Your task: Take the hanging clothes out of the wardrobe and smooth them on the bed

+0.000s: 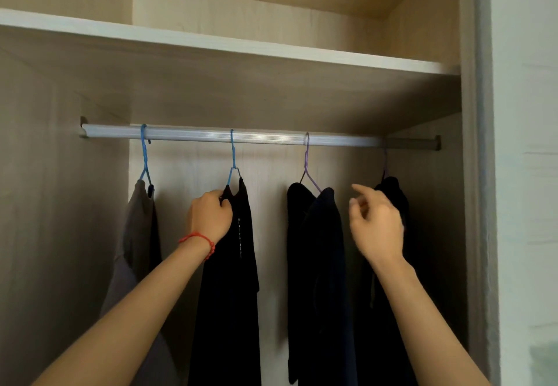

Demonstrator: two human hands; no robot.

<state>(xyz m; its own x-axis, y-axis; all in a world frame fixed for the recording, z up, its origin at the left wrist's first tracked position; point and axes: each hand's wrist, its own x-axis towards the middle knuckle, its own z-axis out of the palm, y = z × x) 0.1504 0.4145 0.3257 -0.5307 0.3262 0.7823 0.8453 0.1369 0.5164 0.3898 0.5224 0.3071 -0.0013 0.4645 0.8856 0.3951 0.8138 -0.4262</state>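
Both arms are stretched forward and upward into the wardrobe (437,219). The left hand (210,216), with a red bracelet (199,239) on its wrist, has its fingers curled around the top of a black garment (238,264), at the shoulder just under the neck of its blue hanger (232,156). The right hand (376,222) is raised between the third and the fourth garment. Its fingers are loosely spread, the index finger points up and to the left, and it holds nothing. It is a little blurred, and I cannot tell if it touches the cloth behind it.

Inside the wardrobe a metal rail (265,139) runs from side to side under a pale shelf (211,44). Four garments hang from the rail, well apart. From the left they are a grey garment (136,234) on a second blue hanger (144,156), the black garment, a dark blue garment (317,264) on a purple hanger (307,162), and a last dark garment (392,187) near the right wall, whose hanger is mostly in shadow.
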